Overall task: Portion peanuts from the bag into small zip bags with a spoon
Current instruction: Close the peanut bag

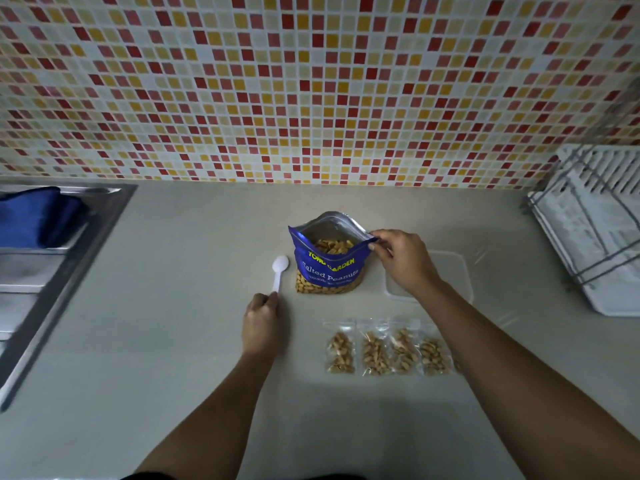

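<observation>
A blue peanut bag stands open on the grey counter, with peanuts visible inside its mouth. My right hand pinches the right corner of the bag's opening. My left hand holds the handle end of a white plastic spoon that lies on the counter just left of the bag, bowl pointing away from me. Several small zip bags filled with peanuts lie in a row in front of the bag, between my forearms.
A clear plastic lid or container lies flat to the right of the bag, partly under my right wrist. A white dish rack stands at the far right. A steel sink with a blue item is at left.
</observation>
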Demonstrator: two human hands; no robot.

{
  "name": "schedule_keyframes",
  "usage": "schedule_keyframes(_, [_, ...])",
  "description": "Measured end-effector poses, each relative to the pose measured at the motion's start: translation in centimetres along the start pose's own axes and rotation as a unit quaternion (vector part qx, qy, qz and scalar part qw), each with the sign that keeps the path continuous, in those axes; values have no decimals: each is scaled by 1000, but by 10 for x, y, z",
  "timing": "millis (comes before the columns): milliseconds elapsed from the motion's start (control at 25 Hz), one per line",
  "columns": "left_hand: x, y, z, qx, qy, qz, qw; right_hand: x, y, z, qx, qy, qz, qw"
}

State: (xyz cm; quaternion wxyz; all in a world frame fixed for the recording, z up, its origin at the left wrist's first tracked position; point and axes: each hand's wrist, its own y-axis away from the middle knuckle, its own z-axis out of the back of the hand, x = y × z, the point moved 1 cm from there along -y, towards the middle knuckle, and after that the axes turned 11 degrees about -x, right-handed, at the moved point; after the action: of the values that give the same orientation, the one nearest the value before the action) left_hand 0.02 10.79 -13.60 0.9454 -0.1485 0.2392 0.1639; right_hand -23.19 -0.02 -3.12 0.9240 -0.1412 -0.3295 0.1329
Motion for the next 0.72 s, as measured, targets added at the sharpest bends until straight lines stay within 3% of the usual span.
schedule_keyframes(360, [-1, -7, -2, 7, 2, 7, 1000, -1, -1, -2, 5, 25, 0, 1000])
schedule_keyframes(480, [-12, -32, 17, -98, 85, -37, 991, 0, -4, 0, 27, 38, 3, 999])
schedule_keyframes(560, [-29, -66, 44, -117, 184, -55, 974, 0, -8, 4, 51, 32, 16, 998])
schedule_keyframes(640, [-49, -102, 70, 8, 204, -108, 973, 2, -12, 8, 83, 11, 26, 996])
schedule_keyframes(720, [-68, -125, 85, 135, 110, -233, 957, 5, -16, 9, 117, -3, 16, 993])
